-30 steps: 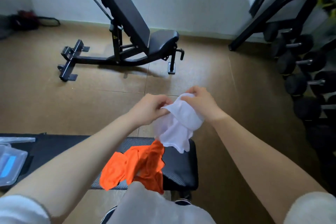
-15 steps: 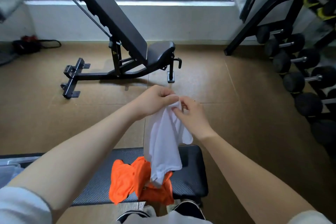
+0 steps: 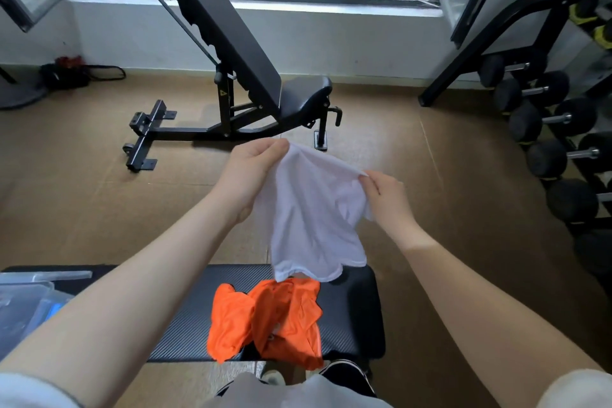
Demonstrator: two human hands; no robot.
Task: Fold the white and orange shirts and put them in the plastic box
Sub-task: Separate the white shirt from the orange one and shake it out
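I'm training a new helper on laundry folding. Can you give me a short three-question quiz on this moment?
1. True or false: the white shirt lies flat on the bench.
2. Which hands grip the white shirt? A) left hand only B) right hand only C) both
3. Fill in: the orange shirt lies crumpled on the ____.

Key:
1. False; it hangs in the air above the bench.
2. C
3. bench
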